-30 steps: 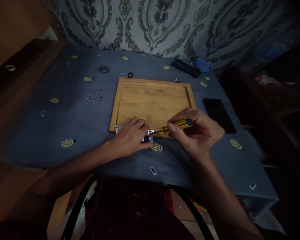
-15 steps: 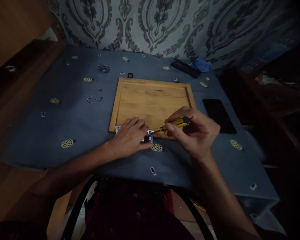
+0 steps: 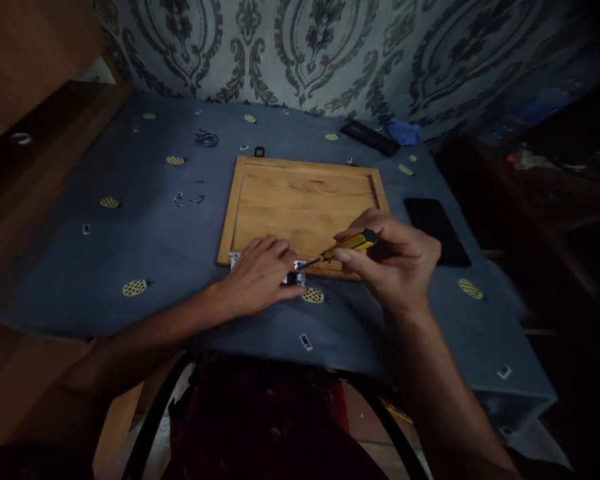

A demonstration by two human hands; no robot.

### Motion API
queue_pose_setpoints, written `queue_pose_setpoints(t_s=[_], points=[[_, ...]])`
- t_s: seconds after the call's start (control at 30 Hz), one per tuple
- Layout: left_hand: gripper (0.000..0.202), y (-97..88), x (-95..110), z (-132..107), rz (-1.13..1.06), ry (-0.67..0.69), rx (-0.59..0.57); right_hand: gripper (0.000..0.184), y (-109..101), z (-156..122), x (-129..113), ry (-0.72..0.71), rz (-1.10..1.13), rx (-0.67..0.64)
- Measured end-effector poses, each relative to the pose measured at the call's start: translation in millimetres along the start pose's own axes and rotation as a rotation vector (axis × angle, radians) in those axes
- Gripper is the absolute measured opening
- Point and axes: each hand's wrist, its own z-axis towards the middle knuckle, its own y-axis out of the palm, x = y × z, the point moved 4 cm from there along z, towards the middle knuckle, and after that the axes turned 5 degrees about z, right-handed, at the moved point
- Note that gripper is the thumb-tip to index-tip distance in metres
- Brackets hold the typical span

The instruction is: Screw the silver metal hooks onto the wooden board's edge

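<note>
A framed wooden panel lies flat on the cloth-covered table. At its near edge sits a shiny metal fitting, mostly hidden, so its exact kind is unclear. My left hand is over this fitting, fingers bent together on top and thumb along the near side, holding it against the panel. A yellow and black screwdriver is pinched between the thumb and fingers of my right hand. It slants down to the left, its tip at the fitting's right end, beside my left fingertips. Any screw under the tip is too small to make out.
Several small screws lie loose left of the panel. Behind them is a coiled cable. A black phone lies to the right. A dark case and a blue cloth rest near the patterned wall.
My right hand and the screwdriver handle have shifted very slightly, with the fingers re-set on the handle. The tip stays at the fitting. My left hand holds its place.
</note>
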Motion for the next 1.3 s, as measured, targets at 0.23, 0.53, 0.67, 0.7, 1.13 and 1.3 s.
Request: queue_pose_setpoints(t_s=[0.23, 0.53, 0.67, 0.7, 1.13, 1.3], points=[[0.044, -0.1, -0.2, 0.0, -0.012, -0.007, -0.016, 0.022, 1.5, -7.1, -7.5, -0.146, -0.137, 0.283], [0.043, -1.7, -0.4, -0.8, -0.010, -0.007, -0.019, 0.021, 1.1, -6.6, -5.5, -0.084, -0.121, 0.193], [0.043, -2.1, 0.1, -0.2, -0.006, -0.005, -0.019, 0.025, 3.4, -7.5, -7.5, -0.085, -0.151, 0.154], [0.044, -2.3, 0.3, 0.0, -0.007, -0.007, -0.024, 0.025, 3.6, -7.9, -7.1, -0.081, -0.148, 0.155], [0.045, -1.7, 0.5, 0.0, -0.011, -0.016, -0.038, 0.023, 6.0, -7.6, -5.0, -0.066, -0.145, 0.125], [0.045, -2.5, 0.5, 0.1, -0.015, -0.015, -0.041, 0.022, 5.5, -8.1, -4.7, -0.064, -0.139, 0.102]])
